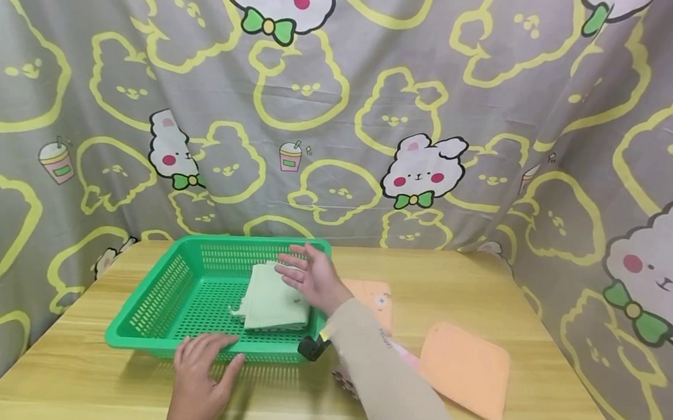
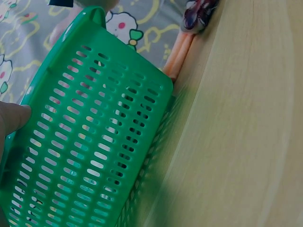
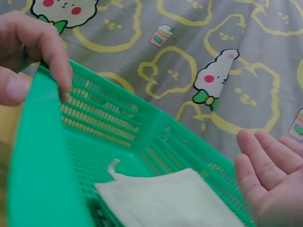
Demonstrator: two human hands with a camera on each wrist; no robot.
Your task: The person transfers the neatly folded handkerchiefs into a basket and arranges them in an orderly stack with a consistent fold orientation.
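My left hand (image 1: 201,376) holds the near rim of a green plastic basket (image 1: 148,297), fingers over the edge and thumb on the outside, as the right wrist view shows. Inside the basket, toward its right end, lies a pale green folded cloth (image 1: 275,302) with a small loop at one corner (image 3: 113,168). Above that cloth my right hand (image 1: 314,279) is spread with its palm turned to the left, nothing in it. In the right wrist view its fingers (image 3: 267,165) are loosely extended near the basket's far wall.
An orange folded cloth (image 1: 463,371) lies on the wooden table (image 1: 543,406) at the right. Another orange cloth (image 1: 372,298) sits behind my right forearm, beside the basket. A dark patterned bundle (image 1: 346,381) shows partly under that arm. A printed curtain (image 1: 347,103) hangs around the table.
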